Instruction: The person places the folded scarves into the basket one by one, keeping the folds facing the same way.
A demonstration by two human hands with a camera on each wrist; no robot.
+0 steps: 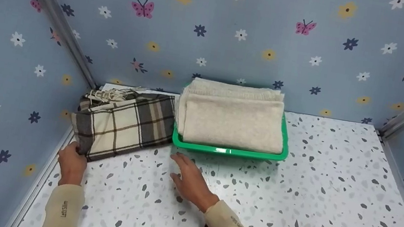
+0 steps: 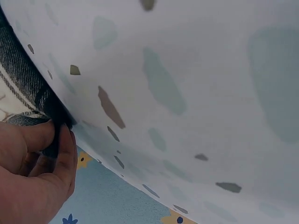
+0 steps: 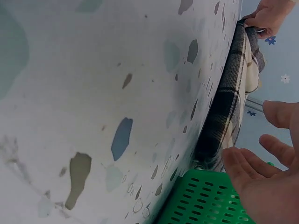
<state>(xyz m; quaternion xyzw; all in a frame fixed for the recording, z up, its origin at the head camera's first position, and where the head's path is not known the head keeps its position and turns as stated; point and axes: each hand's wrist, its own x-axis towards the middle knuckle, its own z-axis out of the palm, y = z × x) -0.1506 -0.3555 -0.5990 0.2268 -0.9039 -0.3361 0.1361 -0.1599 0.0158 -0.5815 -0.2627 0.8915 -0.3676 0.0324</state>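
A folded plaid cloth [image 1: 120, 123] in cream, grey and brown lies at the left, its fringe bunched at the back. My left hand [image 1: 73, 160] pinches its near left corner; in the left wrist view the thumb and fingers [image 2: 67, 151] close on the dark edge. My right hand [image 1: 191, 182] is held over the table in front of the green basket [image 1: 228, 151], fingers spread and holding nothing. Inside that basket sits a folded beige cloth [image 1: 234, 122], rising above the rim. The plaid cloth's right end meets the basket's left side.
The speckled white tabletop [image 1: 333, 197] extends to the right of the basket and toward the front. Flower-patterned panels [image 1: 235, 54] stand at the back, left and right. The left panel is close beside my left hand.
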